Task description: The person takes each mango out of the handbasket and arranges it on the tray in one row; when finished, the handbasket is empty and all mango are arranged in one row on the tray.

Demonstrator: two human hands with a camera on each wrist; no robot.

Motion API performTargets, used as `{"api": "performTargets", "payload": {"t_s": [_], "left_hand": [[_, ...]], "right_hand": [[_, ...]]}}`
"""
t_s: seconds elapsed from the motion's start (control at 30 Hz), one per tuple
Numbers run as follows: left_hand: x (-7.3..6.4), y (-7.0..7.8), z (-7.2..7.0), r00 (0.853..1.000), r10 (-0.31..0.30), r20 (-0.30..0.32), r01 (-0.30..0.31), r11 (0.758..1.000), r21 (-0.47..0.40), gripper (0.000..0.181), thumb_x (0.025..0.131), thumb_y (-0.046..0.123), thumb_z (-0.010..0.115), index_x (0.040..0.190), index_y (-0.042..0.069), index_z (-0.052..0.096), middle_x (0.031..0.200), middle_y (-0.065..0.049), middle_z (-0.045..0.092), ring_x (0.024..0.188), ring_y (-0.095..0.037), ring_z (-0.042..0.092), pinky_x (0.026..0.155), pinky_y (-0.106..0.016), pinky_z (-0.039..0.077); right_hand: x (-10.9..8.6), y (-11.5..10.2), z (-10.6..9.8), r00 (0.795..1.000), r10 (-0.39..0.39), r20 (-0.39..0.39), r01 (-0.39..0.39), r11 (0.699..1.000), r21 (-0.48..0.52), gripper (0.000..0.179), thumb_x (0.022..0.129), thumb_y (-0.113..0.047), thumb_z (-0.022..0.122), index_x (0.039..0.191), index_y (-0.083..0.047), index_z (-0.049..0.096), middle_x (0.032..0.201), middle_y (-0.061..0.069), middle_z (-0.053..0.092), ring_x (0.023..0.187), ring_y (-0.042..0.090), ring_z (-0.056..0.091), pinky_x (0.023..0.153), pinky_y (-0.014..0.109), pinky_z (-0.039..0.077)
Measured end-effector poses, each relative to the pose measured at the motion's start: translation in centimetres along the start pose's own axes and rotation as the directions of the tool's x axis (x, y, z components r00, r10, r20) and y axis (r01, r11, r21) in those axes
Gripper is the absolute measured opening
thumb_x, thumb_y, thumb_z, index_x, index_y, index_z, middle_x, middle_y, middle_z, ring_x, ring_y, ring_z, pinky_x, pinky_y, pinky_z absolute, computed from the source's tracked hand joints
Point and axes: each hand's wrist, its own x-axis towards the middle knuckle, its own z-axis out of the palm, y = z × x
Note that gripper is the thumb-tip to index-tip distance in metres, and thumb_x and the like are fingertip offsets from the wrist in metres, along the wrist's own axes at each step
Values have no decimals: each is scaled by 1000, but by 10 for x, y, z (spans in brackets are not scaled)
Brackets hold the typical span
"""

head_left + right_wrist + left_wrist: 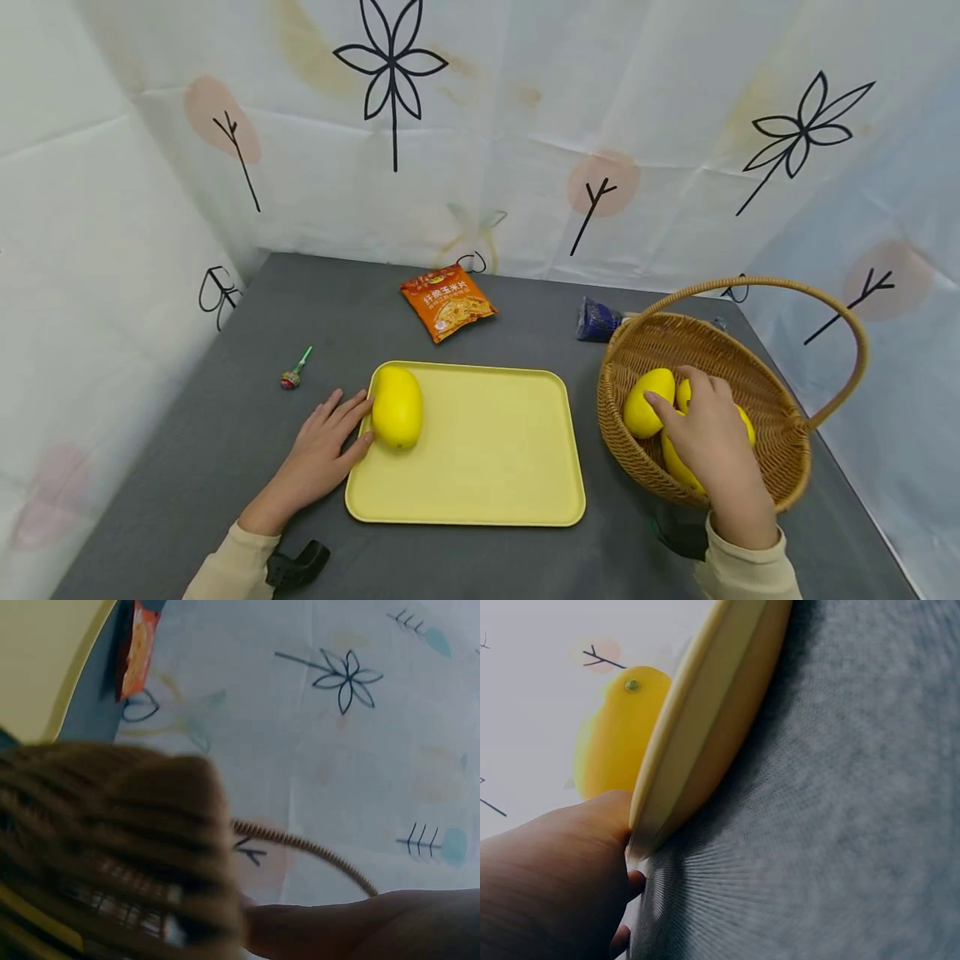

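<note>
My left hand (324, 446) lies at the left edge of the yellow tray (487, 450), its fingers spread and extended. Beside its fingertips a smooth yellow mango (397, 407) sits at the tray's upper left; the left wrist view shows the mango (622, 735) above the tray's rim. Over on the right, my right hand (712, 433) reaches into a wicker basket (780, 467), above several yellow fruits (651, 404). Thumb and forefinger are parted, and the thumb lies over the fruit. The other fingertips are partly hidden. In the right wrist view the basket's wall (150, 825) blocks the contents.
An orange snack packet (450, 302) lies behind the tray. A lollipop (296, 371) is at the left. Behind the basket is a dark blue wrapped item (597, 320). The basket's tall handle (858, 333) arches up at the right. A patterned cloth (487, 167) hangs behind the table.
</note>
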Motion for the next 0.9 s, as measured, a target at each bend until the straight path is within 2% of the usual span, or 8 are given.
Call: {"api": "performTargets", "payload": {"t_s": [0.13, 0.37, 0.57, 0.77, 0.9], "left_hand": [[0, 0, 0, 1000, -3, -2, 3, 1000, 7, 53, 96, 28, 58, 142, 7, 46, 149, -16, 40, 142, -43, 20, 110, -64, 14], [0, -2, -1, 1000, -4, 0, 4, 1000, -1, 53, 96, 30, 58, 143, 8, 46, 149, -15, 40, 142, -43, 20, 110, -64, 14], [0, -3, -1, 1000, 2, 0, -2, 1000, -5, 52, 96, 30, 57, 142, 8, 46, 149, -14, 40, 142, -43, 20, 110, -64, 14], [-1, -2, 1, 1000, 7, 0, -7, 1000, -10, 52, 96, 30, 57, 142, 8, 47, 150, -14, 40, 142, -43, 20, 110, -63, 14], [-1, -3, 1, 1000, 5, -2, -5, 1000, -8, 52, 96, 30, 57, 143, 8, 46, 150, -14, 40, 142, -43, 20, 110, -63, 14]], "right_hand": [[7, 27, -1, 995, 56, 81, -51, 997, -63, 74, 96, -35, 56, 138, 20, 29, 131, 45, 35, 114, 57, 41, 89, 65, 41], [12, 54, 7, 968, 127, 215, -105, 988, -112, 82, 94, -40, 59, 134, 24, 28, 127, 46, 41, 104, 53, 51, 82, 58, 46], [10, 62, 15, 951, 140, 276, -112, 987, -115, 87, 92, -43, 61, 134, 25, 27, 127, 45, 41, 105, 54, 50, 84, 58, 45], [10, 66, 13, 941, 155, 302, -125, 985, -116, 90, 91, -47, 60, 135, 24, 26, 129, 45, 39, 110, 57, 46, 87, 61, 43], [10, 68, 13, 939, 152, 309, -123, 986, -111, 90, 91, -48, 60, 135, 24, 27, 128, 44, 41, 106, 55, 49, 84, 58, 45]]}}
